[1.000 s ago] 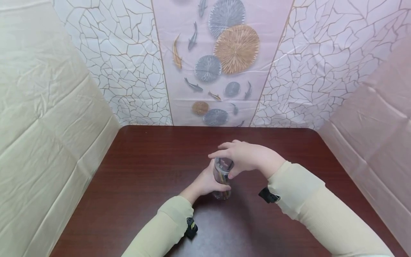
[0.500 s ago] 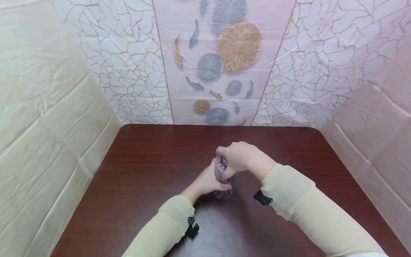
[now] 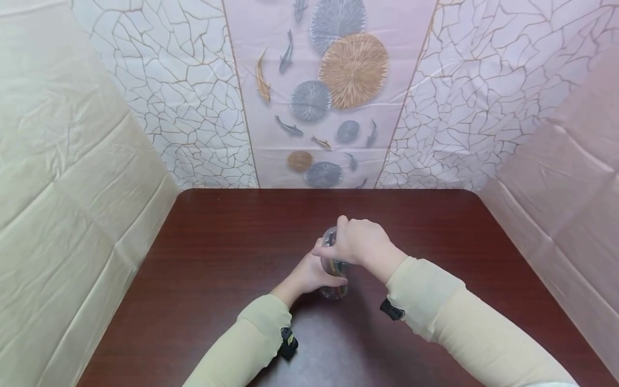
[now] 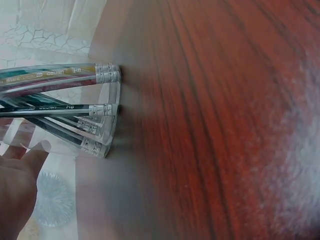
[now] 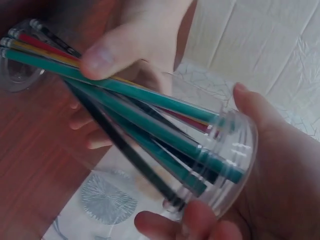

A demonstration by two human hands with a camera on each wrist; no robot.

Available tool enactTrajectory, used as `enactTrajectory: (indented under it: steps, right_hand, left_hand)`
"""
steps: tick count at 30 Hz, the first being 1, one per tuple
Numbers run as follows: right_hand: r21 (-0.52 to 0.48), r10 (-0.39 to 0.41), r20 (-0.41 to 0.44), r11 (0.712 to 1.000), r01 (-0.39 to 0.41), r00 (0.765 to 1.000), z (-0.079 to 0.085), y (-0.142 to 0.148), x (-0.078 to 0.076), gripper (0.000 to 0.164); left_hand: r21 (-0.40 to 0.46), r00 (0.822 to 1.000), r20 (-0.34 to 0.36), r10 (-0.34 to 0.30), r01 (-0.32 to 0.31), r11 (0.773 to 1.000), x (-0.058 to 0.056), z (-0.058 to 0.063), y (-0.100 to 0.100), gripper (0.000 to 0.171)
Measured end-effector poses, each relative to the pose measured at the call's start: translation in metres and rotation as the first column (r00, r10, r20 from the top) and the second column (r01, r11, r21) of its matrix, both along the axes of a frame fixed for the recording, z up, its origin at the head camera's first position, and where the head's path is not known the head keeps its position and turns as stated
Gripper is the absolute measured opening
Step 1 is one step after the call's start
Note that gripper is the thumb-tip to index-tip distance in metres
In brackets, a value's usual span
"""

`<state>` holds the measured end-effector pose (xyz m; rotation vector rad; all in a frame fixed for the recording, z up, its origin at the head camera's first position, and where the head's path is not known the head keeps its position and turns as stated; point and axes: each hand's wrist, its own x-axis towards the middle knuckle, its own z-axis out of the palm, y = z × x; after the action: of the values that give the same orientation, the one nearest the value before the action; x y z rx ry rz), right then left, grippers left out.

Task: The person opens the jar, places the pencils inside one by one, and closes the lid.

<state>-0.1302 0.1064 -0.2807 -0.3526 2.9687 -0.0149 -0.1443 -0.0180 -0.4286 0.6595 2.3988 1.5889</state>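
Note:
A clear plastic jar (image 3: 333,293) of pencils stands upright on the dark red-brown table. Round its body curls my left hand (image 3: 308,273), the thumb across the near side. My right hand (image 3: 361,241) reaches over the top and grips the clear lid (image 5: 240,155) by its rim, with thumb and fingers on opposite sides. Through the wall, green, yellow, red and black pencils (image 5: 140,100) lean at different angles. In the left wrist view, the metal ends of several pencils (image 4: 102,109) sit at the jar's bottom. The right hand covers part of the lid in the head view.
The table (image 3: 217,258) has rounded far corners. Behind it hangs a patterned cloth (image 3: 311,102), and plain cream cloth (image 3: 77,204) borders the left side. A dark band device (image 3: 288,344) is on the left wrist, another (image 3: 392,310) on the right.
My right hand's outstretched fingers have drawn in on the lid, and that hand has turned about the jar's top. The left hand keeps its grip on the jar, which stays in place.

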Motion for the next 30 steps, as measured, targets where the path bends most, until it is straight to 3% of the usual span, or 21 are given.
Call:
enactTrajectory:
  steps: [9,17,19,21,23,24,27,29,30]
  right_hand:
    - [-0.066,-0.042,-0.065,0.997,0.038,0.997,-0.012,0.002,0.007,0.084]
    - [0.025,-0.043,-0.049,0.999,0.044,0.998,-0.005,0.01,0.011,0.11]
    - [0.024,-0.02,-0.072,0.999,0.022,0.997,-0.002,0.014,0.011,0.108]
    - [0.028,0.072,-0.116,0.997,-0.069,0.991,0.002,0.019,0.009,0.101]
    - [0.023,0.222,-0.165,0.975,-0.221,0.961,0.005,0.025,0.005,0.092]
    - [0.021,0.31,-0.191,0.95,-0.312,0.931,0.006,0.028,0.002,0.087]
    - [-0.001,0.545,-0.23,0.828,-0.56,0.806,0.003,0.035,-0.007,0.072]
    - [-0.052,0.63,-0.231,0.753,-0.656,0.742,-0.002,0.037,-0.012,0.064]
    - [-0.076,0.656,-0.223,0.726,-0.684,0.721,-0.005,0.038,-0.014,0.06]
  left_hand:
    - [-0.014,1.0,0.005,0.016,-0.016,1.0,0.002,-0.003,-0.004,0.093]
    - [-0.031,1.0,0.024,0.013,-0.012,0.999,0.006,-0.003,-0.002,0.099]
    - [-0.033,1.0,0.024,0.007,-0.006,0.999,0.006,-0.003,-0.002,0.101]
    - [-0.034,1.0,0.023,0.005,-0.004,0.999,0.005,-0.003,-0.001,0.101]
    - [-0.043,1.0,0.015,0.012,-0.011,0.999,0.004,-0.002,-0.001,0.099]
    - [-0.045,1.0,0.011,0.016,-0.015,0.999,0.003,-0.002,-0.002,0.098]
    - [-0.058,1.0,0.003,0.023,-0.023,0.998,0.002,0.0,-0.003,0.1]
    - [-0.067,1.0,-0.004,0.009,-0.01,0.998,0.001,-0.001,-0.004,0.101]
    - [-0.072,1.0,-0.005,-0.001,0.0,0.997,0.001,-0.001,-0.004,0.1]
